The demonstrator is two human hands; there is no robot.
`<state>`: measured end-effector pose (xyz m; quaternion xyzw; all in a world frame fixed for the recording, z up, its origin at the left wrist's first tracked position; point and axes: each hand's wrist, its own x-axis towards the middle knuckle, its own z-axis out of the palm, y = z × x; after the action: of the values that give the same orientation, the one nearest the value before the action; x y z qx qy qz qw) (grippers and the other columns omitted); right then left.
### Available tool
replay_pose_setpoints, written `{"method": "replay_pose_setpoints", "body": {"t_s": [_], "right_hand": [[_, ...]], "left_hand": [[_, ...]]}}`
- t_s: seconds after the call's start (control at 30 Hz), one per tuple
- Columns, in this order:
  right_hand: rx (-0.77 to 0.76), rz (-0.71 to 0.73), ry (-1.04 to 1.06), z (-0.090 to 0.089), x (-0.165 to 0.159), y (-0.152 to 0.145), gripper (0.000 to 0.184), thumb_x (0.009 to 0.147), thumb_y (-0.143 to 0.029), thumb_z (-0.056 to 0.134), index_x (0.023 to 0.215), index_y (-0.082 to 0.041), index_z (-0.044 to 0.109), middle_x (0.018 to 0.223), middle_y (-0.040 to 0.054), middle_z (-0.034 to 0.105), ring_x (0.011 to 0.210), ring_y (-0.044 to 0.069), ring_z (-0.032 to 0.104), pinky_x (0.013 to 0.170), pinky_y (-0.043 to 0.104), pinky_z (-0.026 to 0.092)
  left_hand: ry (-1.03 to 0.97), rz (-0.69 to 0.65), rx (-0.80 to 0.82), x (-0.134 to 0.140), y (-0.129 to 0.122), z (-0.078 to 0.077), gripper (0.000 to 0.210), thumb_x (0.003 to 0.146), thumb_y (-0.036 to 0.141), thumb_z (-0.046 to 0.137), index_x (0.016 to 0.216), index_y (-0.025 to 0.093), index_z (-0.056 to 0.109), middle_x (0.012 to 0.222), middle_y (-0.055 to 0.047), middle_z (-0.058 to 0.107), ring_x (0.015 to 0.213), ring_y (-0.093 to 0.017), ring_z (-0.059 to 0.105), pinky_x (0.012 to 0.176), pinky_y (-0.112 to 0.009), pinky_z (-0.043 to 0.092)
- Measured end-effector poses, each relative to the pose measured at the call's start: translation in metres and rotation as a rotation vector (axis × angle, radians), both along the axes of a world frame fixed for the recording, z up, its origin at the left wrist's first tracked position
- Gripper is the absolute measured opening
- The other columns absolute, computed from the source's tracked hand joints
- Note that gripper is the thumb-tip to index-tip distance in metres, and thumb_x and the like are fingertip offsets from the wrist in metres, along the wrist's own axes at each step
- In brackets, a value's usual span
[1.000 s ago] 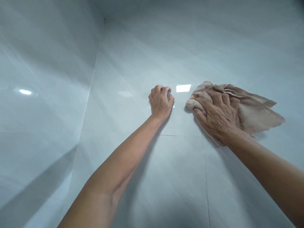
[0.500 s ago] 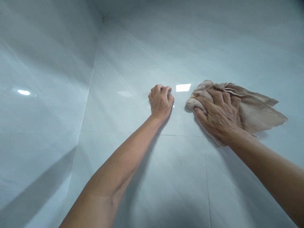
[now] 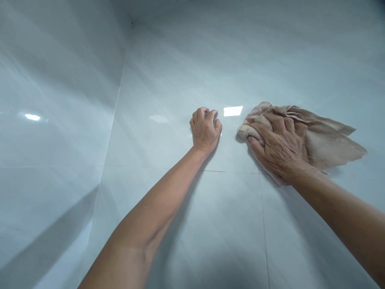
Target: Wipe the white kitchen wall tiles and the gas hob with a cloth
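My right hand [image 3: 284,148] presses a beige cloth [image 3: 327,140] against the tiled wall [image 3: 228,208]. The cloth is bunched under the fingers and thumb, and its loose folds stick out to the right. To the left, my left hand [image 3: 206,128] rests at the same wall with its fingers curled in. The inside of that hand is turned away, so whatever it holds, if anything, is hidden.
A second tiled wall [image 3: 54,152] meets this one in a corner at the left. Thin joints run between the glossy pale tiles. Light reflections show on both walls, and a small dark spot [image 3: 132,25] sits high in the corner.
The whole view has shifted very slightly, so both hands and the cloth appear a little further right. Against the wall, the hands and cloth stay nearly in place.
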<state>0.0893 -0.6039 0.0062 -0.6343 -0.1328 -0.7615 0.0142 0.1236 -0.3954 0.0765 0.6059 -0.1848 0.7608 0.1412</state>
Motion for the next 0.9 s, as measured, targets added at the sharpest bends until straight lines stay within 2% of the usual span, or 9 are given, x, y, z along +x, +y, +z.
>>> {"method": "replay_pose_setpoints", "body": {"t_s": [0.33, 0.43, 0.57, 0.9], "right_hand": [[-0.015, 0.028, -0.04, 0.0, 0.0012, 0.0003, 0.035, 0.106, -0.042, 0.044, 0.131, -0.032, 0.068, 0.147, 0.0062, 0.054, 0.131, 0.037, 0.047, 0.108, 0.06, 0.035], [-0.015, 0.028, -0.028, -0.0004, -0.0002, 0.0003, 0.036, 0.106, -0.042, 0.044, 0.132, -0.032, 0.067, 0.146, 0.0064, 0.055, 0.13, 0.036, 0.047, 0.108, 0.059, 0.034], [-0.003, 0.018, 0.005, -0.0007, -0.0032, 0.0014, 0.037, 0.105, -0.04, 0.046, 0.135, -0.031, 0.067, 0.148, 0.0072, 0.053, 0.131, 0.037, 0.047, 0.108, 0.059, 0.034], [-0.005, 0.035, 0.022, -0.0008, -0.0035, 0.0011, 0.036, 0.106, -0.041, 0.045, 0.133, -0.031, 0.066, 0.149, 0.0078, 0.051, 0.132, 0.038, 0.045, 0.108, 0.059, 0.033]], "left_hand": [[-0.038, -0.032, 0.024, 0.0019, -0.001, -0.0001, 0.017, 0.094, 0.011, 0.055, 0.096, 0.025, 0.063, 0.116, -0.007, 0.059, 0.118, -0.021, 0.051, 0.105, -0.04, 0.043], [0.0, -0.029, -0.01, 0.0008, -0.0003, -0.0003, 0.014, 0.094, 0.015, 0.056, 0.103, 0.024, 0.062, 0.12, -0.008, 0.058, 0.12, -0.022, 0.051, 0.109, -0.042, 0.043], [0.016, -0.014, -0.014, 0.002, 0.0007, 0.0005, 0.021, 0.095, 0.021, 0.054, 0.115, 0.026, 0.06, 0.13, -0.01, 0.055, 0.128, -0.025, 0.049, 0.113, -0.045, 0.042], [0.006, 0.01, 0.019, -0.0028, -0.0031, 0.0002, 0.022, 0.096, 0.011, 0.049, 0.106, 0.025, 0.063, 0.125, -0.011, 0.057, 0.129, -0.024, 0.048, 0.109, -0.043, 0.042]]}}
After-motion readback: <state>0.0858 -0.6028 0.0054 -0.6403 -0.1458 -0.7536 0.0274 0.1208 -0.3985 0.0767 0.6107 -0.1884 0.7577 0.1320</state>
